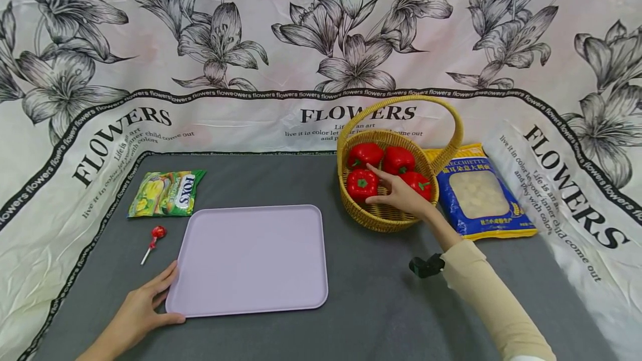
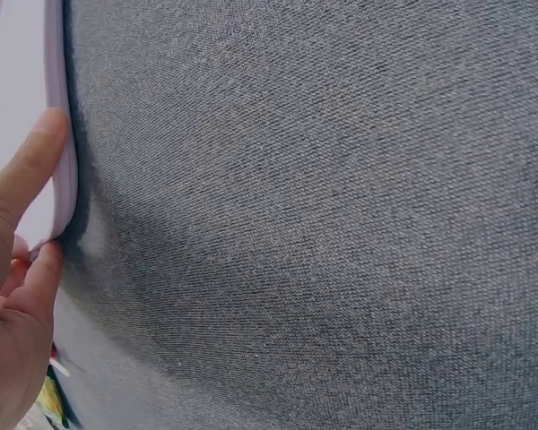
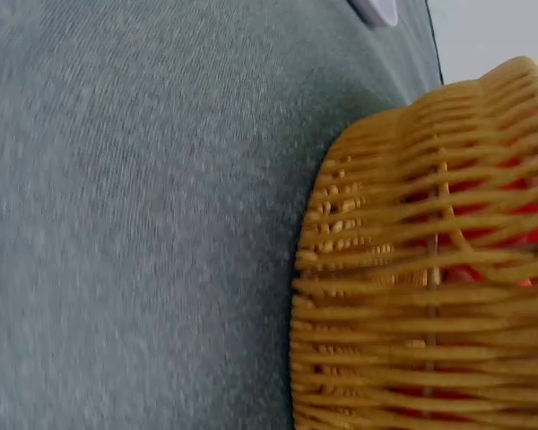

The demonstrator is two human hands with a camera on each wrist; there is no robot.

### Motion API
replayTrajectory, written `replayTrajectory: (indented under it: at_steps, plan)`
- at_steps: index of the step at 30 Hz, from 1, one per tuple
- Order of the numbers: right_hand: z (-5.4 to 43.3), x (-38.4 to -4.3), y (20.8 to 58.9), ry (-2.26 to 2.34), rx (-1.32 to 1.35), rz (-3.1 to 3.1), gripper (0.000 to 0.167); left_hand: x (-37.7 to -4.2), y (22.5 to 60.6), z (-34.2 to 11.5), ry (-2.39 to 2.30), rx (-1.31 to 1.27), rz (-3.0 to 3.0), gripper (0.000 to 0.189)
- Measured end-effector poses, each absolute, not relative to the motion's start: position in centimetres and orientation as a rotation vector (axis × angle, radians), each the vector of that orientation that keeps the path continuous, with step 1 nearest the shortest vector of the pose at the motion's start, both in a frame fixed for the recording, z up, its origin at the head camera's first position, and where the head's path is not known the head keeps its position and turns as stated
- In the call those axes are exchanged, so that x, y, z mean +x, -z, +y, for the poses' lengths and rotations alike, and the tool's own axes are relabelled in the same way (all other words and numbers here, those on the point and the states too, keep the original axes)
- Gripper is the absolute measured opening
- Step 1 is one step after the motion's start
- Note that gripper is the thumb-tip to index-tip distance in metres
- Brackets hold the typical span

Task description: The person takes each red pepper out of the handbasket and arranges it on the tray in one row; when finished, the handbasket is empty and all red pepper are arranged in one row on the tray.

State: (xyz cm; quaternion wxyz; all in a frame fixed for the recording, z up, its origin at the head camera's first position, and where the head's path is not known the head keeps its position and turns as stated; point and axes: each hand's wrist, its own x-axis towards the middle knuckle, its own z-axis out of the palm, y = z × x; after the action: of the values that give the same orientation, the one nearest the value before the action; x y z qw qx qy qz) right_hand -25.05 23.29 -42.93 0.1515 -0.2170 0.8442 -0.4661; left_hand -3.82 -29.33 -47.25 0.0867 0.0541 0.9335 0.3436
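In the head view my right hand (image 1: 401,194) reaches over the wicker basket (image 1: 373,223), thumb and index finger spread apart above several red bell peppers. Its fingertips are beside the near left pepper (image 1: 362,185); another pepper (image 1: 417,184) is partly covered by the hand. Only the woven basket side (image 3: 421,296) shows in the right wrist view, with red between its strands. At the near left corner of the pale lilac tray (image 1: 251,261), my left hand (image 1: 137,311) holds the rim, thumb on the near edge and fingers along the left side.
The basket's tall handle (image 1: 401,99) arches above it. Right of the basket lies a blue and yellow pasta bag (image 1: 478,191). Behind the tray's left side are a green Fox's candy bag (image 1: 168,194) and a red lollipop (image 1: 158,232). A flower-printed cloth borders the grey tabletop.
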Motion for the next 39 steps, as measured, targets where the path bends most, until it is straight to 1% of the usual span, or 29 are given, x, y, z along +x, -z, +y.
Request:
replayTrajectory:
  at_steps: [8,15,21,28,31,35,39]
  plan:
    - [22.8,-25.0,43.1,1.456,-0.535,2.345,0.076,-3.8,47.1,-29.2,-1.004,0.170,2.789,0.098]
    - [22.4,-25.1,42.9,1.465,-0.454,2.418,0.073,-4.0,47.0,-29.1,-0.920,0.145,2.762,0.101]
    - [22.3,-24.3,41.6,1.559,-0.354,2.338,0.069,-4.2,46.8,-29.2,-0.894,0.164,2.752,0.102]
    - [22.8,-23.9,41.2,1.686,-0.266,2.254,0.068,-4.2,46.7,-29.2,-0.908,0.173,2.761,0.101]
    - [22.9,-23.6,40.4,1.726,-0.229,2.225,0.066,-4.3,46.8,-29.3,-0.906,0.175,2.766,0.101]
    - [22.9,-23.2,39.2,1.754,-0.115,2.179,0.066,-4.4,46.8,-29.6,-0.901,0.201,2.771,0.100]
    - [22.6,-22.8,37.9,1.766,-0.019,2.136,0.068,-4.5,46.8,-30.0,-0.938,0.232,2.759,0.096]
